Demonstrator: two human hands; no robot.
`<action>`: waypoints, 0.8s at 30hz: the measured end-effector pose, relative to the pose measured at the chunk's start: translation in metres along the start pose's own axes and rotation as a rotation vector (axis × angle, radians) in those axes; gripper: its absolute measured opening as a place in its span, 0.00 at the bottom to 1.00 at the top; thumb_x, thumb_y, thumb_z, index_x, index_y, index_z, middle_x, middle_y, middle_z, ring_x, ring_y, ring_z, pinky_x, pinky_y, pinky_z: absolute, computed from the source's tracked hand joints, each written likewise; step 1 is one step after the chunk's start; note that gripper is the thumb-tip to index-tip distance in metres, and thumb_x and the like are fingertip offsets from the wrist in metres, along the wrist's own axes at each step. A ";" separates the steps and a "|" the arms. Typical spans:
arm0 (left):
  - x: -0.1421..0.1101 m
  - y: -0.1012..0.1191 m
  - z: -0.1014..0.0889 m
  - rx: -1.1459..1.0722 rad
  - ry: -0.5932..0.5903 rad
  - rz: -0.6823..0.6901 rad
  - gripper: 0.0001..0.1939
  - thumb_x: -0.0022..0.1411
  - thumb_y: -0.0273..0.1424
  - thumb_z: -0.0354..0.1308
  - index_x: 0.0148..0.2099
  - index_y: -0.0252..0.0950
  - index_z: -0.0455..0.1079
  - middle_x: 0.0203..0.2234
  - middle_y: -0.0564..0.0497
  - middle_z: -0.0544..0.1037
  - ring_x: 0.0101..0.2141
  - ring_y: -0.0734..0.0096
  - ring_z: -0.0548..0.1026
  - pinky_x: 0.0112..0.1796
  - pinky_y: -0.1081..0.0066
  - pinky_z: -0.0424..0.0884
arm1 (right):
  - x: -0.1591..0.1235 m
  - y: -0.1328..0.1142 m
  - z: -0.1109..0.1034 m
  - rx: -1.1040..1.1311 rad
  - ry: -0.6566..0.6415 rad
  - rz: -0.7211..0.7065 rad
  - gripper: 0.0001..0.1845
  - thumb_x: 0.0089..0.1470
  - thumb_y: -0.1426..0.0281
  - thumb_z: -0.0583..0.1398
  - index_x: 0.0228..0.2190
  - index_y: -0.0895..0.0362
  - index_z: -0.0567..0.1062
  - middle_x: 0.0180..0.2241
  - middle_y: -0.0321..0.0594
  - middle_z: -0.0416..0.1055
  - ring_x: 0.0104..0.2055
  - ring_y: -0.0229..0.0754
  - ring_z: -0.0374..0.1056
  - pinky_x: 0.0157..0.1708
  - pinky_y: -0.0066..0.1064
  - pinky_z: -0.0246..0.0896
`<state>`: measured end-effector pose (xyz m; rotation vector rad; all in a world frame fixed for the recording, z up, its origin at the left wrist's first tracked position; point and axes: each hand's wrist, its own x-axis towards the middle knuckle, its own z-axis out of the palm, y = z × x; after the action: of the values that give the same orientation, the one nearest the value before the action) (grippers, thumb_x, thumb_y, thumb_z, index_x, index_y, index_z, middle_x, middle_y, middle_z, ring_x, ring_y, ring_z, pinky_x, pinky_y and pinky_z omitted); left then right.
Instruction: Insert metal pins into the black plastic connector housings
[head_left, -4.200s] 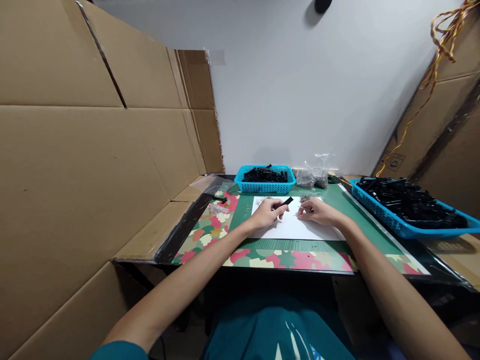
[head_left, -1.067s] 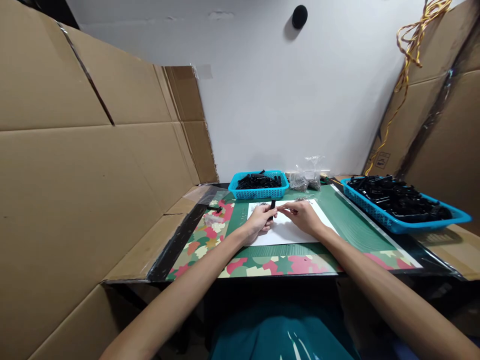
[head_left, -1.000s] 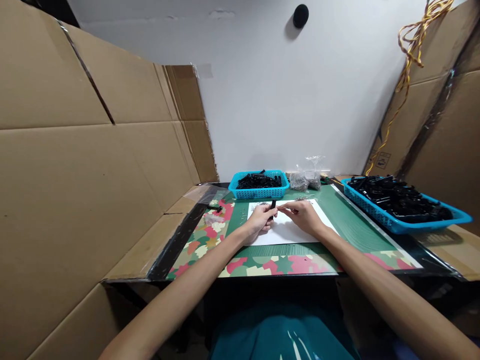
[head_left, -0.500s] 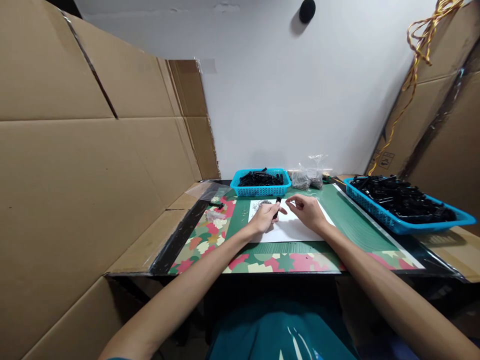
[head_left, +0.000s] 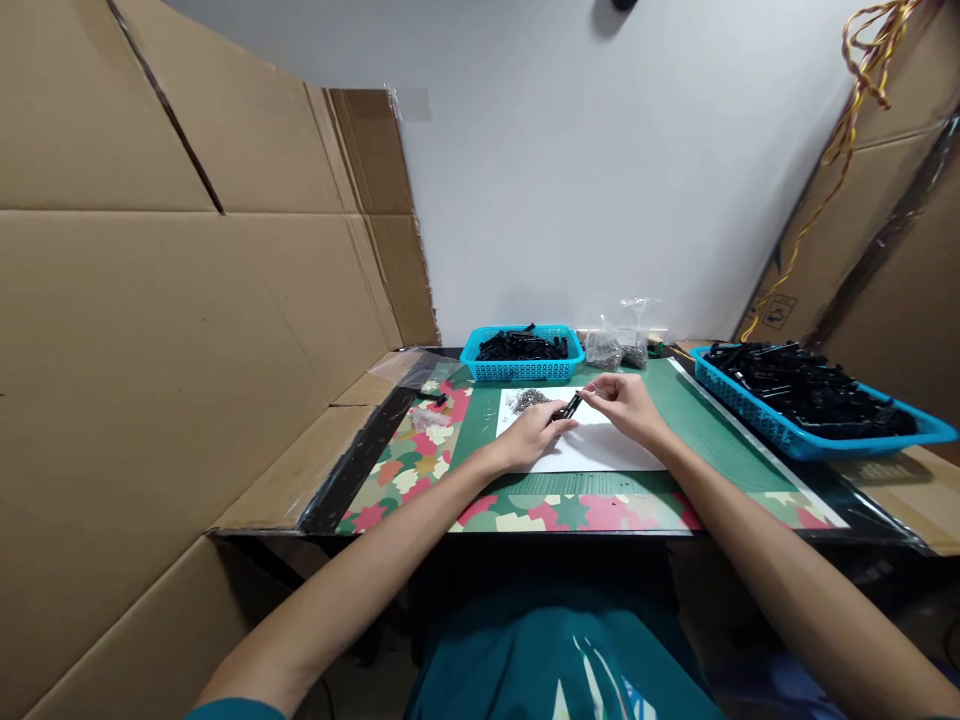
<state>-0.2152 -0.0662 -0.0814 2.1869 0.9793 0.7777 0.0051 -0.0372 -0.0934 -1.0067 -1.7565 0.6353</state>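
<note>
My left hand (head_left: 529, 436) is closed around a small black plastic part (head_left: 571, 406), which slants up to the right. My right hand (head_left: 624, 404) is at the upper end of that part, thumb and forefinger pinched together. Whatever lies between those fingertips is too small to make out. Both hands are over a white sheet of paper (head_left: 600, 455). On the sheet's far left corner, just beyond my left hand, lies a pile of tiny dark metallic pieces (head_left: 527, 400).
A blue basket (head_left: 525, 372) of black parts stands at the back, beside clear bags of small pieces (head_left: 619, 350). Another blue basket (head_left: 795, 435) heaped with black parts is on the right. Cardboard (head_left: 187, 350) walls the left side. A black piece (head_left: 432, 397) lies on the patterned mat (head_left: 397, 470).
My right hand has come left to meet the black part. The part has gone from nearly upright to tilted right in my left hand. The view has dipped slightly.
</note>
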 end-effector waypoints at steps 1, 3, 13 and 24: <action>0.000 0.000 0.000 0.033 -0.008 -0.005 0.14 0.73 0.40 0.55 0.40 0.36 0.74 0.32 0.49 0.77 0.33 0.64 0.72 0.36 0.69 0.63 | 0.001 0.000 -0.001 0.020 -0.019 0.038 0.23 0.52 0.49 0.65 0.29 0.59 0.79 0.18 0.29 0.55 0.22 0.35 0.48 0.24 0.30 0.40; 0.000 0.000 0.000 0.080 -0.001 -0.014 0.15 0.72 0.40 0.56 0.36 0.36 0.73 0.29 0.49 0.76 0.31 0.64 0.71 0.33 0.69 0.61 | 0.002 0.001 -0.004 0.051 -0.004 0.113 0.21 0.48 0.51 0.67 0.26 0.59 0.77 0.17 0.30 0.58 0.22 0.34 0.49 0.24 0.30 0.40; -0.001 0.002 0.007 0.306 0.038 -0.083 0.18 0.72 0.41 0.59 0.31 0.38 0.71 0.26 0.49 0.75 0.27 0.63 0.67 0.31 0.69 0.55 | 0.000 0.005 -0.014 0.162 -0.181 0.507 0.12 0.40 0.66 0.68 0.19 0.56 0.71 0.13 0.27 0.53 0.17 0.31 0.44 0.18 0.29 0.35; 0.001 -0.001 0.007 0.360 -0.003 -0.106 0.20 0.76 0.42 0.52 0.31 0.39 0.70 0.25 0.49 0.74 0.27 0.63 0.67 0.31 0.68 0.53 | 0.000 -0.001 -0.003 -0.111 -0.217 0.369 0.06 0.40 0.70 0.65 0.19 0.60 0.79 0.17 0.37 0.69 0.21 0.35 0.57 0.19 0.28 0.46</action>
<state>-0.2099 -0.0666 -0.0866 2.4092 1.3059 0.5832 0.0075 -0.0379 -0.0917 -1.4011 -1.8220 0.9136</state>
